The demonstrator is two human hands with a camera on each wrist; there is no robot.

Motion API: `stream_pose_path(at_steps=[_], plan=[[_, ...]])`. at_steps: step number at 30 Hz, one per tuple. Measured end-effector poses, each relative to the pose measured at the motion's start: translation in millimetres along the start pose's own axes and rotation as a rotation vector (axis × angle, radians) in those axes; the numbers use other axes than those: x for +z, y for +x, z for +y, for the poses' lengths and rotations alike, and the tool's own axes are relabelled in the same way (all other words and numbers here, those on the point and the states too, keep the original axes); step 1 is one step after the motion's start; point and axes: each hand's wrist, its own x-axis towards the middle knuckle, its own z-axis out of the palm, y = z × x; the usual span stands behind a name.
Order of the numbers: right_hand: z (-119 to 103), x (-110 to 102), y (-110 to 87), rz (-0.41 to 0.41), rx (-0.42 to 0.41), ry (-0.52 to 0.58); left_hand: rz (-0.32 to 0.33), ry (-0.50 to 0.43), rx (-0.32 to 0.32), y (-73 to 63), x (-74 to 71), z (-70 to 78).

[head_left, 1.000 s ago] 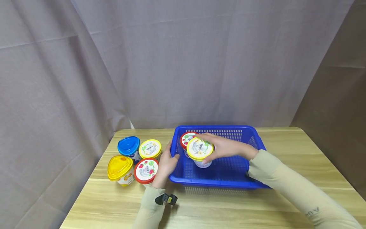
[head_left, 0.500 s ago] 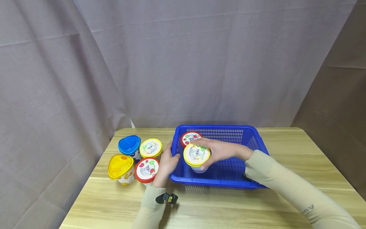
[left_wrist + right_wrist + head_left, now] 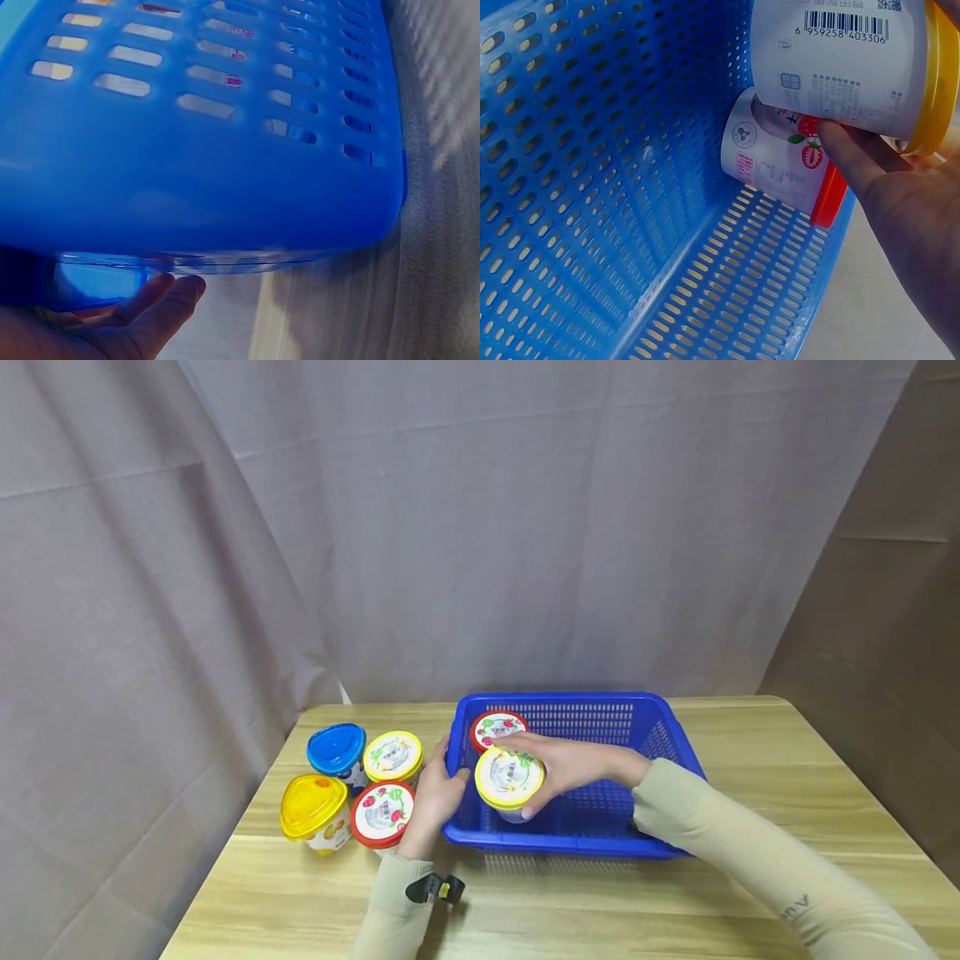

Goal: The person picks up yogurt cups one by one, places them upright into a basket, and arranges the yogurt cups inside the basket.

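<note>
While, in the head view, the right hand (image 3: 566,764) clamps thumb and fingers on a round white tub with a yellow lid (image 3: 510,778) inside the blue perforated plastic basket (image 3: 570,843), near a round white tub with a red lid (image 3: 498,725), the left hand (image 3: 437,792) grips the basket's left rim, thumb over it. The left wrist view shows fingertips (image 3: 191,289) outside the wall, the thumb hidden. In the right wrist view the held tub's contact with its neighbour is unclear, so setting it level before loosening the fingers seems best
</note>
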Motion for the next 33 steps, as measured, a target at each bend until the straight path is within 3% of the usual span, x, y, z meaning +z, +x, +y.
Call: stream_pose_path(at_steps=[10, 21, 33], plan=[[2.4, 7.2, 7.7, -0.051, 0.035, 0.011, 0.006, 0.004, 0.022, 1.1, 0.5, -3.0], [4.0, 13.1, 15.8, -0.077, -0.045, -0.028, 0.006, 0.007, 0.013, 1.7, 0.6, -1.5], [11.0, 15.8, 16.9, -0.100, -0.055, -0.046, -0.004, 0.006, 0.014, 3.0, 1.4, -4.1]])
